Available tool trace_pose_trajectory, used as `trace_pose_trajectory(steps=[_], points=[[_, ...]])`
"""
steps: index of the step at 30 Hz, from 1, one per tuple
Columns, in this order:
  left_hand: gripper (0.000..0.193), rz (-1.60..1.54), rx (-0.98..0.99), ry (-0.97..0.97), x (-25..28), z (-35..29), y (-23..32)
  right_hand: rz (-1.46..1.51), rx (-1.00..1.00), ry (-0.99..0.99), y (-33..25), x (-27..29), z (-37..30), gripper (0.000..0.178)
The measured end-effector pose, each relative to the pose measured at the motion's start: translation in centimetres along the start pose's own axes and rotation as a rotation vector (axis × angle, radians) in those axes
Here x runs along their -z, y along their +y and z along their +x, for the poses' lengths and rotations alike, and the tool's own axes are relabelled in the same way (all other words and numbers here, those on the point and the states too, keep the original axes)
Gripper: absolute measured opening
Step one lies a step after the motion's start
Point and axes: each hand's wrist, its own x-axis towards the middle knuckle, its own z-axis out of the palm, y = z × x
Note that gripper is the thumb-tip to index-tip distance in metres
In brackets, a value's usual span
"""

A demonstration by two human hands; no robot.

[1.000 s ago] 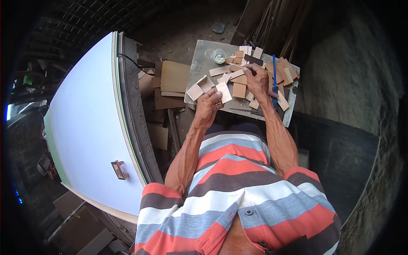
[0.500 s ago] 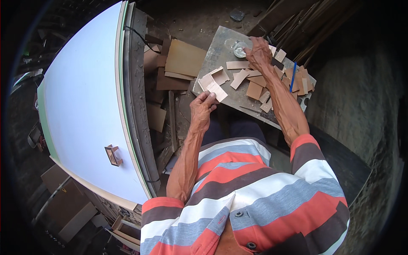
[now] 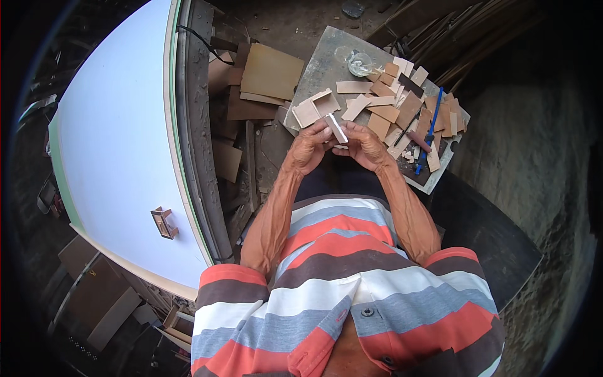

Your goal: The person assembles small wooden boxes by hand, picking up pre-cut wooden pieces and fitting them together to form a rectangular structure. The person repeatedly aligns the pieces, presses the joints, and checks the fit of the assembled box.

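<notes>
Close in front of me, at the table's near edge, a small flat wood piece (image 3: 337,129) stands tilted between my hands, its upper edge white. My left hand (image 3: 308,149) pinches it from the left with thumb and fingers. From the right, my right hand (image 3: 366,148) closes its fingertips on the same piece; some fingers are hidden behind it. Just beyond sits a small, partly built wooden box (image 3: 313,108) with an open compartment. A clear cup (image 3: 360,65) of white paste stands farther back on the table.
Many loose wood pieces (image 3: 384,114) cover the right side of the grey table (image 3: 326,53). A blue-handled tool (image 3: 429,136) lies across them. At left is a large white panel (image 3: 119,144) carrying a small wooden frame-like object (image 3: 164,223). Brown boards (image 3: 270,75) lean between panel and table.
My right hand has come back from the cup to meet my left hand at the wood piece. The piece has been turned on edge, and its edge now shows white.
</notes>
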Motion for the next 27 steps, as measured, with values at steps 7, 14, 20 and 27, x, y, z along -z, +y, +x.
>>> trace_pose_trajectory(steps=[7, 14, 20, 27], points=[[0.043, -0.009, 0.053, -0.074, 1.6, 0.2, -0.4, 0.140, -0.031, -0.095, 0.9, 1.7, 0.0, 0.034], [0.038, 0.287, -0.029, 0.283, 0.9, 0.3, -0.9, 0.272, 0.043, -0.039, 1.8, 2.9, -0.2, 0.044], [0.083, 0.931, -0.153, 0.882, 3.3, 2.3, -1.1, 0.095, 0.199, 0.227, 0.5, 5.3, -1.0, 0.047], [0.099, 1.179, -0.160, 0.909, 5.6, 4.6, -2.1, -0.467, 0.139, 0.499, -0.9, 6.4, -0.2, 0.024]])
